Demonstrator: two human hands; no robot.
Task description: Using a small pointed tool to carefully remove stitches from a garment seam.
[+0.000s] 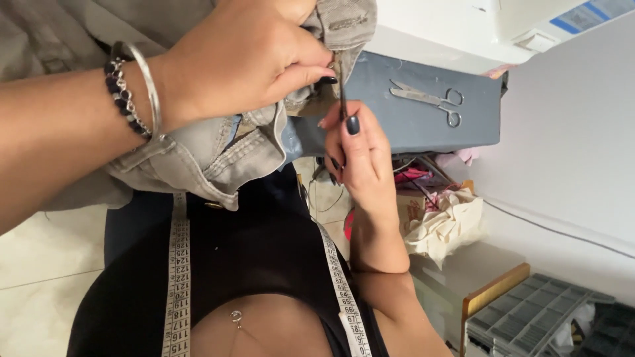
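While the tape measure (178, 277) hangs round the neck in the near foreground, both hands work close together just above it. The left hand (245, 59) is clamped on a fold of grey garment (218, 155), pinching the cloth between thumb and fingers. The right hand (360, 152) is closed on a thin dark tool (343, 102), probably a seam ripper, held upright with its tip at the pinched seam; the tip itself is hidden by the cloth. For clean work, keep the fold taut, keep the tool shallow under the stitches, and push away from the holding fingers. Beyond the hands, scissors (430, 100) lie flat on a grey-blue box (410, 125), well apart from the seam. Farther off, a pale cloth (446, 225) lies heaped and a grey tray (529, 317) stands at the lower right.
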